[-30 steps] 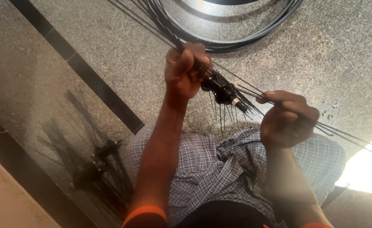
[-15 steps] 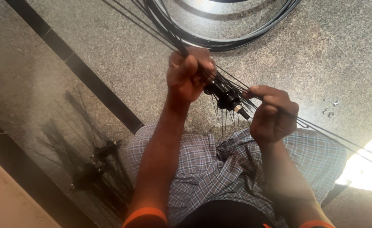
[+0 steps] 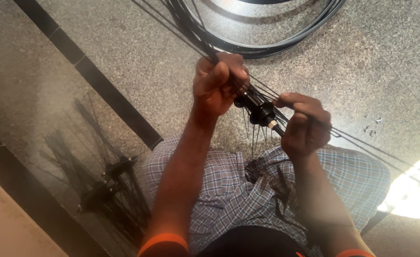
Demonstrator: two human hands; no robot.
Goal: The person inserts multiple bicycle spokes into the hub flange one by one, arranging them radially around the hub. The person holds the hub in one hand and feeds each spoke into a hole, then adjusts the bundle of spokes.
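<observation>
Above the lap, between the 2 hands, sits a black wheel hub (image 3: 260,110) with many thin black spokes (image 3: 357,142) coming out of it. It is a short dark cylinder with wider flanges, and a pale axle end shows at its lower right side. Some spokes hang down loosely from it toward the checked cloth (image 3: 238,190) that covers the person's knees, while others run in a long bundle to the right and downward across the floor. The left hand (image 3: 218,82) is closed in a fist around a bundle of spokes just up and left of the hub, with its fingers (image 3: 236,66) curled tightly over them. The right hand (image 3: 305,124) is just beside the hub on its lower right side, and its fingers (image 3: 301,101) are bent and pinching some spokes there. Both wrists carry an orange band at the bottom edge of the view.

Below all this is a speckled grey stone floor (image 3: 138,57) with a dark stripe (image 3: 95,83) running diagonally across it. At the top lies a black wheel rim (image 3: 276,45), round and thin, flat on the floor. At the lower left, a second dark hub with spokes (image 3: 107,183) lies on the floor, rather blurred. Strong sunlight makes a bright patch (image 3: 415,195) at the right edge
</observation>
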